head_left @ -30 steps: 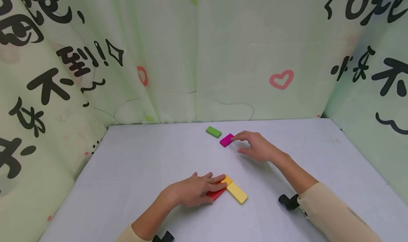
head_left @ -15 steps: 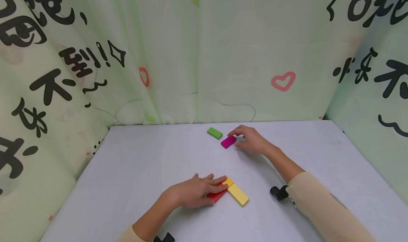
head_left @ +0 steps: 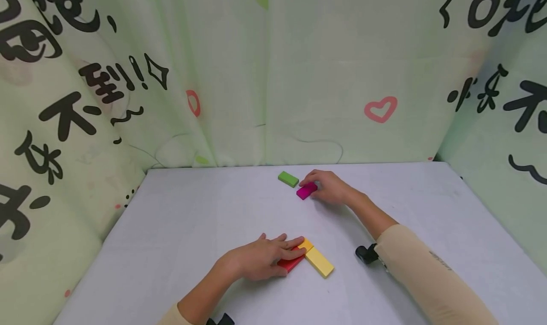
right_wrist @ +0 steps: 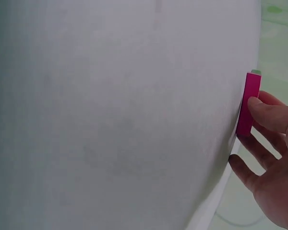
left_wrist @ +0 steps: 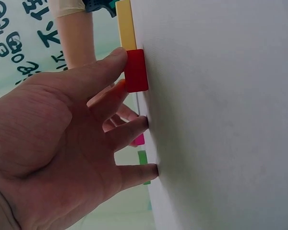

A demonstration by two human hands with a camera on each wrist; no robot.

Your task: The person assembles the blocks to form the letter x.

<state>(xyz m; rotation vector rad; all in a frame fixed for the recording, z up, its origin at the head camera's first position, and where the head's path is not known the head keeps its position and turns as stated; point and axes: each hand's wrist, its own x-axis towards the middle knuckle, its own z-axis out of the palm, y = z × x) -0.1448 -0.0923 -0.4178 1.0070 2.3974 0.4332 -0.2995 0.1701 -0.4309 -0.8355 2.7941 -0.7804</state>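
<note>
In the head view my left hand (head_left: 266,258) lies flat with fingers spread over a red block (head_left: 289,263). Its thumb and index touch the red block in the left wrist view, while other fingertips rest on the table. Against the red block's far end are an orange block (head_left: 305,243), partly under the fingers, and a longer yellow block (head_left: 319,262). Farther back my right hand (head_left: 328,187) pinches a magenta block (head_left: 306,191) between thumb and fingers. The right wrist view shows the thumb on one face of the magenta block (right_wrist: 248,105).
A green block (head_left: 288,178) lies just left of the magenta block, near the back edge. The white-covered table (head_left: 179,220) is enclosed by pale green printed curtains (head_left: 316,78) at the back and sides. Black wrist cameras are worn on both arms.
My right hand has moved left and closed its thumb and fingers about the magenta block, which it only touched at the edge before. The left hand stays on the red block.
</note>
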